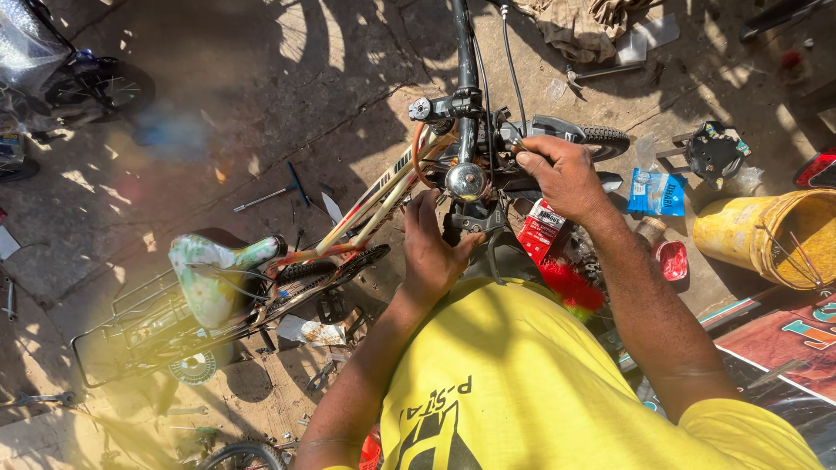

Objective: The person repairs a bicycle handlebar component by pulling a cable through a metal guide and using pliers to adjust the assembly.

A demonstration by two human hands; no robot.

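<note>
A bicycle [374, 196] stands below me, its handlebar [467, 61] running away from me and its saddle [213, 270] to the left. A shiny round bell [466, 181] sits on the bar near me. My left hand [433, 248] rests flat against the near end of the bar by the brake lever, fingers together and pointing up. My right hand [562, 178] is closed around a small tool or part at the cables to the right of the bell; what it grips is hidden by the fingers.
A yellow bucket [771, 235] stands at the right. A blue packet [655, 193], a red box [540, 233] and a small red dish [671, 259] lie near the front wheel [603, 139]. Hand tools [270, 196] lie on the concrete at left. A motorbike [61, 78] is parked top left.
</note>
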